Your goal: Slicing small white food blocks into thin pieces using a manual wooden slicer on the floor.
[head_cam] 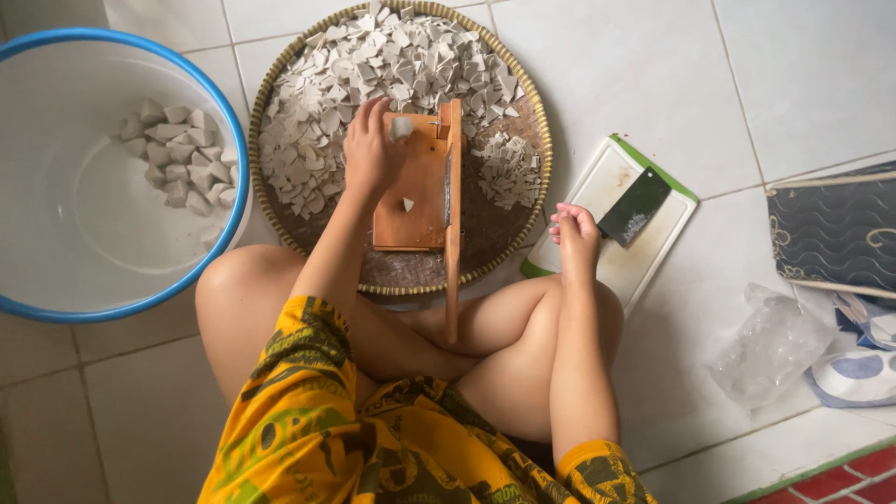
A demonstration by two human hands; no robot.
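Note:
My left hand (369, 149) presses a small grey-white chunk (401, 127) onto a wooden slicer board (411, 201). The board lies across a round woven tray (523, 112). A blade (448, 187) runs along the board's right side, and its long wooden handle (453, 299) reaches back toward my crossed legs. One thin slice (408, 203) lies on the board. Thin white slices (373, 65) cover the tray's far half. My right hand (574, 233) rests on my right knee with its fingers curled and nothing in it, apart from the handle.
A white basin with a blue rim (224, 121) stands at the left, holding several grey-white chunks (182, 154). To the right lies a white cutting board (653, 252) with a dark cleaver (635, 205). A clear plastic bag (770, 345) and a dark cushion (831, 229) sit further right on the tiled floor.

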